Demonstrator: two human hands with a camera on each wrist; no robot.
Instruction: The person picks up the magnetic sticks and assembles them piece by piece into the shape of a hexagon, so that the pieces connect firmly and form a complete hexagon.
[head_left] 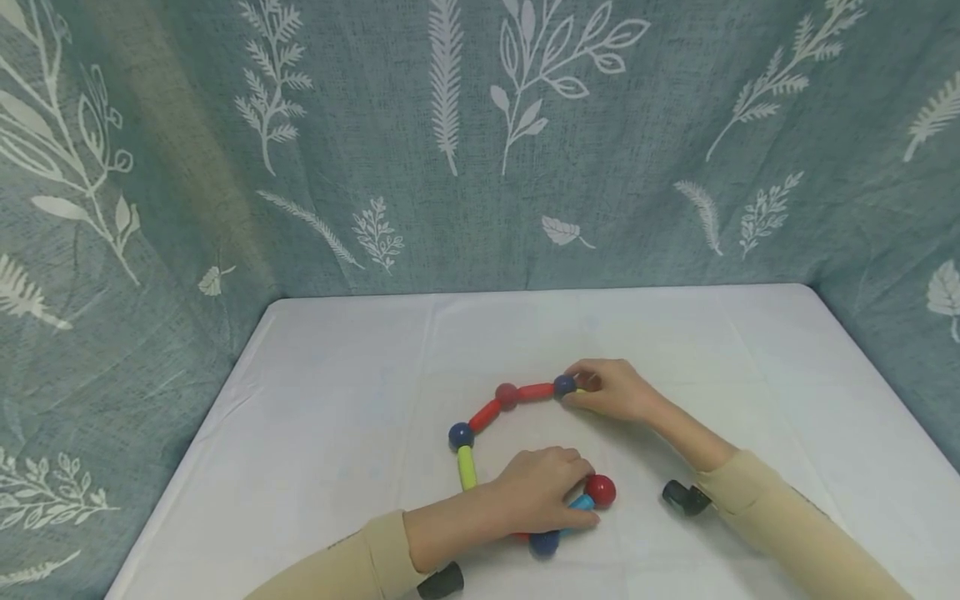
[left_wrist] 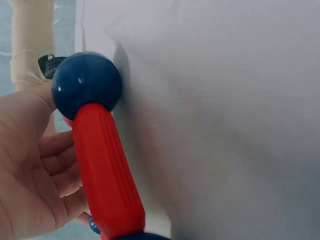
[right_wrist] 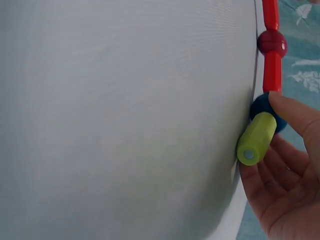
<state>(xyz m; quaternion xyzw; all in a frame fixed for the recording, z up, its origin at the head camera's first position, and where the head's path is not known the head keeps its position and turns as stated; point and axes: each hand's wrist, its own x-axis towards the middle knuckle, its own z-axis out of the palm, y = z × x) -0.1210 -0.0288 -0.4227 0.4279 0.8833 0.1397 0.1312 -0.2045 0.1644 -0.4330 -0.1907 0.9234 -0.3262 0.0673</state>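
A chain of magnetic balls and rods curves over the white table, with a gap at its right side. My left hand [head_left: 536,487] grips the light blue rod [head_left: 582,503] at the near end, between a red ball [head_left: 600,491] and a dark blue ball [head_left: 544,544]. A red rod [left_wrist: 107,170] joins that blue ball in the left wrist view. At the far end my right hand [head_left: 611,392] pinches another dark blue ball [head_left: 565,386]. A yellow-green rod [right_wrist: 257,140] sticks out from this ball, its tip free. Part of the chain is hidden under the left forearm.
The chain's far side has red rods [head_left: 536,392], a dark red ball [head_left: 507,395], a blue ball [head_left: 461,435] and a yellow-green rod [head_left: 467,468]. White cloth covers the table [head_left: 337,375]. A leaf-patterned curtain [head_left: 480,208] hangs behind it. Dark devices [head_left: 684,497] sit at the wrists.
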